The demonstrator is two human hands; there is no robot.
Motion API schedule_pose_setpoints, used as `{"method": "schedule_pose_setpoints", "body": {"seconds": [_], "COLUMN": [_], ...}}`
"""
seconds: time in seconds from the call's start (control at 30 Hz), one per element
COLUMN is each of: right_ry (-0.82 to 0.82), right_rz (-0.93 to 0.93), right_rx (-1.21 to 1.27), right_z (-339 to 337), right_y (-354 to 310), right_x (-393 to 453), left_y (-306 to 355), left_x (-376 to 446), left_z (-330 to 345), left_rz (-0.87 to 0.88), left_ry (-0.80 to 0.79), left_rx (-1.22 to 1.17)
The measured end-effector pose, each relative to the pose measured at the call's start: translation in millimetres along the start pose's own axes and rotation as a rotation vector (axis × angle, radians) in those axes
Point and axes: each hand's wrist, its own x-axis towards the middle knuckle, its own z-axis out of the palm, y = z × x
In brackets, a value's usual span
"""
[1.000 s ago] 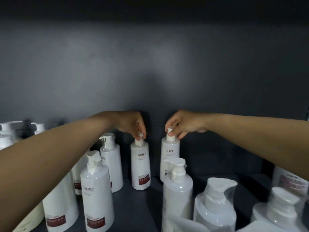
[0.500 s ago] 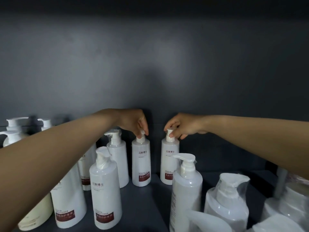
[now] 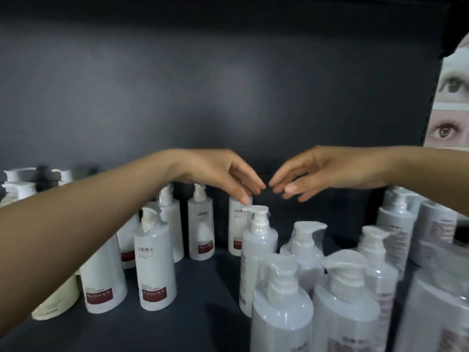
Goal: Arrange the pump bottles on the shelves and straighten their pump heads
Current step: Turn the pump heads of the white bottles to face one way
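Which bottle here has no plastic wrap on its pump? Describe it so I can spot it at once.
Start at the dark shelf and find the cluster of wrapped bottles at front right. At that cluster's left edge, just below the left hand, stands the bare-pump bottle. Its white pump head is uncovered and points left; its neighbours' pumps sit under crinkled film.

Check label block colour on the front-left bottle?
Dark red, on the white front-left bottle; head view shows it.

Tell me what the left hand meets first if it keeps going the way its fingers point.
Probably the right hand: the left hand points rightward and slightly down, its fingertips facing the other's across a small gap. Depth is unclear, so it might pass by.
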Motion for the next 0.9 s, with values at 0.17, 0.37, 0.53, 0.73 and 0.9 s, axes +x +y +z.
{"method": "schedule_pose_setpoints", "body": {"seconds": [0.17, 0.37, 0.53, 0.73, 0.9], "right_ry": [-0.132, -0.135, -0.103, 0.041, 0.102], "right_rz": [0.031, 0.021, 0.004, 0.021, 0.046], "right_rx": [-0.037, -0.044, -0.008, -0.009, -0.051], "right_z": [16.4, 32.7, 35.4, 27.2, 29.7], "right_y": [2.7, 2.7, -0.6, -7.5, -9.7], "right_x": [-33.0, -36.8, -29.2, -4.4, 26.2], "left_y": [9.1, 10.8, 8.6, -8.6, -27.8], "left_x": [0.4, -0.9, -5.6, -21.3, -25.8], "left_z": [25.7, 38.8, 32.3, 2.8, -11.3], "left_rz": [0.019, 0.023, 0.023, -0.011, -0.050], "left_ry": [0.051, 0.135, 0.155, 0.264, 0.238], "left_rx": [0.166, 0.222, 0.260, 0.208, 0.194]}}
